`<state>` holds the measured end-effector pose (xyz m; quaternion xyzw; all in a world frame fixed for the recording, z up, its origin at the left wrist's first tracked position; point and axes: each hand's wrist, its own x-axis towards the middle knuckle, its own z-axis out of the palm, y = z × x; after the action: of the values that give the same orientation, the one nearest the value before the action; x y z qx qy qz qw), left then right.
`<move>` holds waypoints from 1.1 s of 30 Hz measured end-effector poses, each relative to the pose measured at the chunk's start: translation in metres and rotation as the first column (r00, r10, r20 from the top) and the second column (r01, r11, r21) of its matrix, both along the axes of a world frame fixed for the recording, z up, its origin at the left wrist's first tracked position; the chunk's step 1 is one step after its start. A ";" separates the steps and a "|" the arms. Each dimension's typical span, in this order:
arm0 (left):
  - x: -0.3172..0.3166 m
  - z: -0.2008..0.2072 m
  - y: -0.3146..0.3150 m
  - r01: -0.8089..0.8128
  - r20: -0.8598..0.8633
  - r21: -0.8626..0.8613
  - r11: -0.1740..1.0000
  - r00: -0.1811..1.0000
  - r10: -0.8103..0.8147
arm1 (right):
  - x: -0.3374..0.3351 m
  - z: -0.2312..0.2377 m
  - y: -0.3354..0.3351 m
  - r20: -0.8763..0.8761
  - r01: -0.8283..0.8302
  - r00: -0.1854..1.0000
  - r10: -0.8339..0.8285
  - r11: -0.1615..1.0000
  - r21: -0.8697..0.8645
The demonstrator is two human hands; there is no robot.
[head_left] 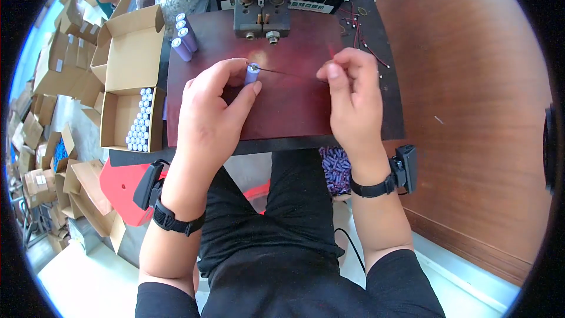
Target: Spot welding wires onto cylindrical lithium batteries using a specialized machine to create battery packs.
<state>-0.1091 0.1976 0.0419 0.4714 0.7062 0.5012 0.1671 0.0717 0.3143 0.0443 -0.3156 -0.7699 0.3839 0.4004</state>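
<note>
My left hand [207, 103] grips a small lilac cylindrical battery cell [252, 75] between thumb and forefinger, its top end facing up. From that end a thin dark wire [279, 72] stretches rightward to my right hand [357, 97], whose thumb and forefinger are pinched together on it. The wire's far end is hidden or blurred at the fingers, with a reddish smear beside them. Both hands hover over a dark red mat [288, 112]. Behind them stands a black spot welder [262, 17] with two metal electrode blocks. I cannot tell whether the wire is fixed to the cell.
Several lilac cells [183, 41] stand on the mat's far left. An open cardboard box [115, 121] holds rows of cells. Red and black wires [360, 32] lie at the back right. A wooden panel [465, 100] borders the right. Below the table sits a pile of purple cells [336, 171].
</note>
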 end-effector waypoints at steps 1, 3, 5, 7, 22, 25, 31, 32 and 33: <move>0.000 -0.002 0.001 -0.006 -0.018 0.020 1.000 1.000 0.007 | 0.001 0.002 -0.001 0.121 0.025 0.992 -0.030 0.999 0.037; 0.001 0.000 0.001 -0.005 -0.088 0.019 1.000 0.996 0.007 | 0.001 -0.002 -0.001 0.109 -0.002 0.994 -0.002 0.999 0.037; 0.001 0.001 0.000 -0.008 -0.159 0.015 1.000 0.987 0.011 | 0.000 0.001 -0.003 0.106 -0.029 0.994 0.028 1.000 0.012; 0.000 0.001 0.001 0.000 -0.137 0.015 1.000 0.991 0.002 | 0.004 0.012 -0.003 0.161 -0.033 0.986 0.036 0.999 -0.023; -0.005 0.011 0.004 0.062 -0.170 -0.028 0.998 0.983 -0.066 | 0.021 0.058 0.005 0.277 -0.120 0.958 0.074 0.981 0.151; -0.007 0.013 0.010 0.094 -0.030 -0.057 0.994 0.995 -0.095 | 0.019 0.062 0.007 0.338 -0.091 0.941 0.032 0.983 0.162; -0.009 0.006 0.026 0.025 0.052 0.016 1.000 0.998 -0.026 | 0.000 0.065 0.016 0.368 -0.052 0.928 -0.061 0.956 0.288; -0.010 0.006 0.027 0.019 0.064 -0.001 1.000 0.998 -0.019 | -0.002 0.064 0.018 0.360 -0.047 0.932 -0.049 0.966 0.253; -0.010 0.007 0.028 0.019 0.067 -0.005 1.000 0.998 -0.019 | -0.003 0.063 0.020 0.353 -0.043 0.935 -0.037 0.975 0.218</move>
<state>-0.1187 0.2254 0.0490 0.4604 0.6972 0.5130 0.1967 0.0683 0.3340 0.1071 -0.3316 -0.8680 0.2327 0.2872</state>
